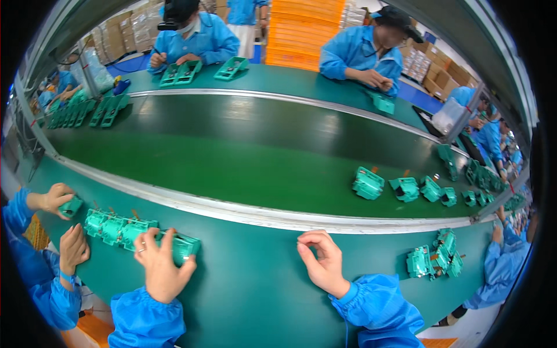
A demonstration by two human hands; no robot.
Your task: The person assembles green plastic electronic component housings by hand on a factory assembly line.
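My left hand (pixel 160 265) reaches over the near end of a row of green plastic housings (pixel 113 229) on the green worktop. Its thumb and fingers grip the rightmost green housing (pixel 186 248), which looks dark inside and partly hollow. The fingers hide part of that housing and its neighbour. My right hand (pixel 326 264) is held over the worktop near the metal rail, thumb and fingers curled towards each other, with nothing visible in them. A thin blue cord hangs from the right cuff.
Beyond the metal rail (pixel 243 217), a green conveyor belt (pixel 232 139) carries several green housings (pixel 368 183) on its right. A small pile of housings (pixel 444 255) lies right of me. At left, a co-worker's hands (pixel 64 226) hold a green part. Other people work across the belt.
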